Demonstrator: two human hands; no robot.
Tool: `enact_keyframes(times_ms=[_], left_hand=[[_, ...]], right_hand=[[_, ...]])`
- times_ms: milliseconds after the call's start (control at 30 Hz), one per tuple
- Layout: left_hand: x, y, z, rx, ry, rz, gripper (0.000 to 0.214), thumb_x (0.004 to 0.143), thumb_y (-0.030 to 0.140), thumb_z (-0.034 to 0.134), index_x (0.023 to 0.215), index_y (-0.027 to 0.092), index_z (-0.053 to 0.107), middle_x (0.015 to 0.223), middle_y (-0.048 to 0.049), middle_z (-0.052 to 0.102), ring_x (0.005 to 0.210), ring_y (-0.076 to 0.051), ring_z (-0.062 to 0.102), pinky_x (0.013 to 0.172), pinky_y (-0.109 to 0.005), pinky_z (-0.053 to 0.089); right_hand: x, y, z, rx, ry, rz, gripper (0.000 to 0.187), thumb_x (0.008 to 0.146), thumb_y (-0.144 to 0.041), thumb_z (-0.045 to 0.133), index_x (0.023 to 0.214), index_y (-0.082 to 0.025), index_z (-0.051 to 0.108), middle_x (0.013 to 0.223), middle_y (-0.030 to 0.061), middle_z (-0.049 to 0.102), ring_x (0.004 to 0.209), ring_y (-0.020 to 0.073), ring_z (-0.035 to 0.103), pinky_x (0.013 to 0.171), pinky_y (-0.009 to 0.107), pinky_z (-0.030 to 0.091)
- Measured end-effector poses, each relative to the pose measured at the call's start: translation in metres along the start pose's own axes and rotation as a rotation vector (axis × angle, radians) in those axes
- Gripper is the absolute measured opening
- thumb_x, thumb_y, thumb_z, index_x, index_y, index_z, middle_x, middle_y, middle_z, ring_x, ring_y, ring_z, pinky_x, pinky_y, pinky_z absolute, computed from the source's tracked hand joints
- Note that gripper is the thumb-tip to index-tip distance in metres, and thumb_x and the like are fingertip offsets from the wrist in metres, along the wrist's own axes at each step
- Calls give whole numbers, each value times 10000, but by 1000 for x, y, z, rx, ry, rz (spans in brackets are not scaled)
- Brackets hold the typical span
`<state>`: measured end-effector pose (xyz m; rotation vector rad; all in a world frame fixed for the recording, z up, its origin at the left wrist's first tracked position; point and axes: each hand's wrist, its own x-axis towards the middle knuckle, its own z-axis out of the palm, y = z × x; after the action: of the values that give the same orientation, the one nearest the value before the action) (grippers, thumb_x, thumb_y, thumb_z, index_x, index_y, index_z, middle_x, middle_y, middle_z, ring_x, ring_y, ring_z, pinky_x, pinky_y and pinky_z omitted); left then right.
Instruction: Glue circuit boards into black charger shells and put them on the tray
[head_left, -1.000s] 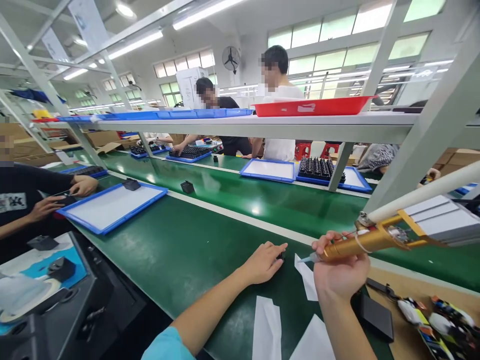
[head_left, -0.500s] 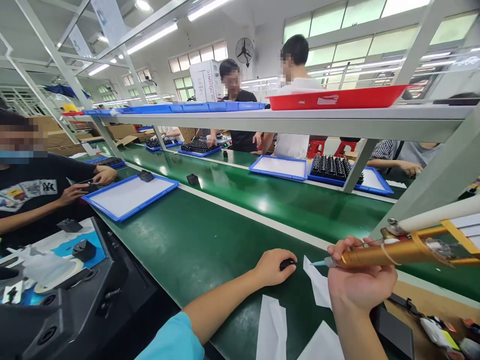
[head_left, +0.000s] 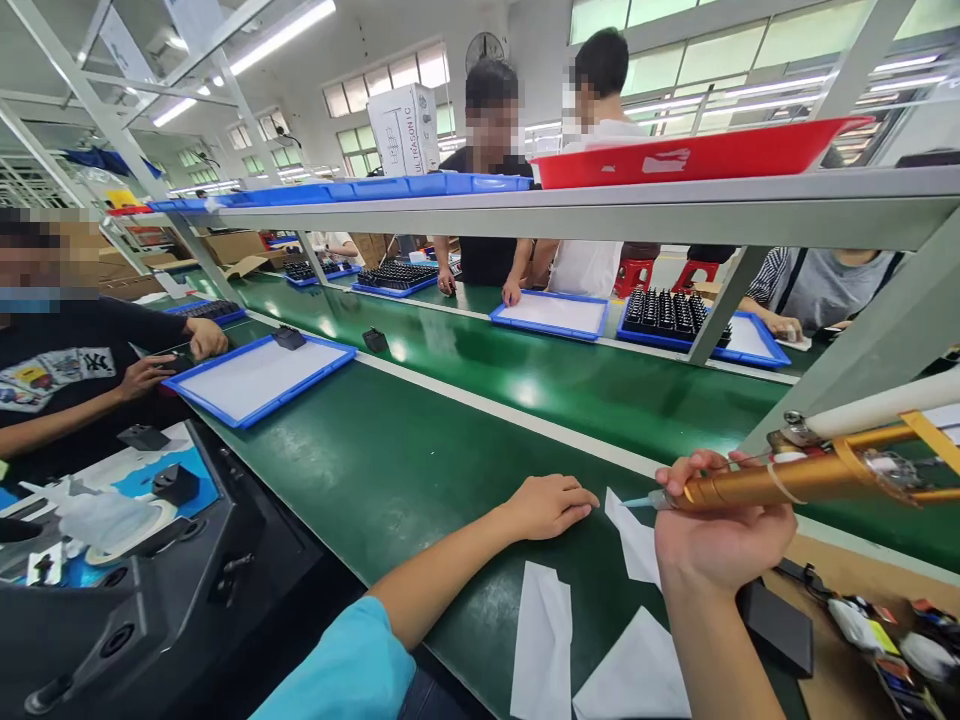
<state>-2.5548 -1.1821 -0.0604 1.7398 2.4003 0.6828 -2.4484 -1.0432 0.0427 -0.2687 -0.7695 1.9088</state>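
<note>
The person's right hand (head_left: pixel 724 540), palm turned upward, is gripping a gold metal cylindrical tool (head_left: pixel 814 468). Its slim pale-blue nozzle (head_left: pixel 641 501) is pointing left at a crumpled strip of white paper (head_left: pixel 636 540) that is lying on the glossy green table (head_left: pixel 420 455); whether the tip is touching the paper is hard to tell. The left hand (head_left: pixel 551 507) is resting palm down just left of that strip, fingers together and slightly bent; whether it is holding anything underneath cannot be told. Two more pieces of white paper are lying nearer the person. A flat black box (head_left: pixel 776 627) is sitting beside the right wrist. Farther left, a blue-rimmed tray with a white lining (head_left: pixel 244 385) is holding one small black block (head_left: pixel 289 338), near a seated co-worker in a black shirt (head_left: pixel 90 350).
</note>
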Motion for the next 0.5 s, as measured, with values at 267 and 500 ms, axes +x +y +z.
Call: enact_keyframes(times_ms=[267, 500], left_hand=[[0, -5, -1, -33, -53, -23, 387, 880, 369, 499, 1264, 321, 501, 1064, -47, 577, 986, -223, 563, 795, -315, 463], [-2, 1, -10, -1024, 177, -301, 505, 820, 504, 531, 1244, 245, 441, 940, -31, 569, 750, -161, 574, 629, -281, 489]], right_hand=[[-1, 3, 1, 42, -27, -54, 256, 749, -426, 375, 822, -217, 504, 605, -42, 550, 366, 110, 455, 424, 283, 411], [-1, 3, 2, 38, -10, -36, 245, 781, -423, 353, 831, -223, 486, 621, -48, 538, 373, 96, 453, 438, 270, 406]])
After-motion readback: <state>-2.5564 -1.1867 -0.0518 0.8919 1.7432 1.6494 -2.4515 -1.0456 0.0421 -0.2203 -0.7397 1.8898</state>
